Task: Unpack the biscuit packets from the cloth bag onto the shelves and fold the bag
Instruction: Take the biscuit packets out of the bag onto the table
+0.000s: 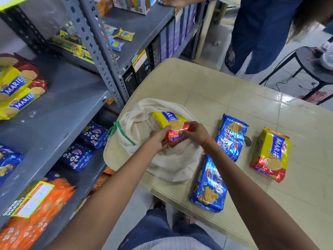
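marie packet (172, 129) between both hands' fingers (183, 131)

- Cloth bag (167, 159): cream, green drawstring (117, 131).
- Held Marie packet (173, 128): yellow, red end, blue banner.
- Two packets (209, 184) on table: shiny blue, orange-yellow biscuit pictures.
- Table (252, 105): beige, faint grid pattern.
- Shelves (59, 112): grey.
- Wrist band (207, 142): probably orange-red.

Cloth bag (167, 159): I see soft, matt cream fabric, rumpled, with a green cord.
Marie packet (173, 127): glossy, crinkled foil-like wrapper.
Blue packets (209, 188): shiny film that catches glare.
Table (252, 109): smooth beige plastic, slight sheen.
Shelves (59, 112): grey painted metal, matt.
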